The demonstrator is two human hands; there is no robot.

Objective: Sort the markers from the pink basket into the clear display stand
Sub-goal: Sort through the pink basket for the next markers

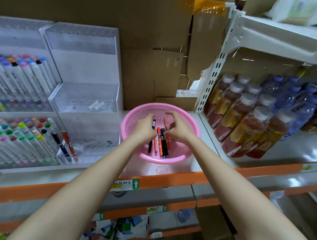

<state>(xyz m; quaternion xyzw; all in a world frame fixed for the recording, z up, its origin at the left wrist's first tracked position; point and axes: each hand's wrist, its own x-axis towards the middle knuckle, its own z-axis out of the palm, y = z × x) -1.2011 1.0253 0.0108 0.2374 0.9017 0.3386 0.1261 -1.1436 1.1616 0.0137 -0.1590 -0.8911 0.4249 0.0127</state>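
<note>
**A:** Where are the markers (161, 144)?
**B:** In the basket (163, 161), laid side by side with their tips toward the shelf's (205, 152) front edge. The basket is set at mid-shelf by the front edge, just right of the stand (82, 91), so the carry is kept short.

**A:** Fingers?
**B:** Left hand (144, 128): fingers are curled narrow round a black marker (154, 123). Right hand (179, 129): fingers are curled narrow at an orange marker (165, 123). Whether it is pinched cannot be told, since the contact is hidden.

**A:** Why both hands in together?
**B:** Probably one marker is being separated per hand, so the bundle isn't dragged along. That's a judgement.

**A:** Stand?
**B:** It is placed left of the basket, toward the shelf's back edge. It is stepped, so the caps can be read. A few slotted markers (67, 146) are seen at the left end of the lowest tier, and most holes are unfilled. The task is judged to be at an early stage.

**A:** Risk?
**B:** Neighbouring markers could be snagged on lift-out.
</note>
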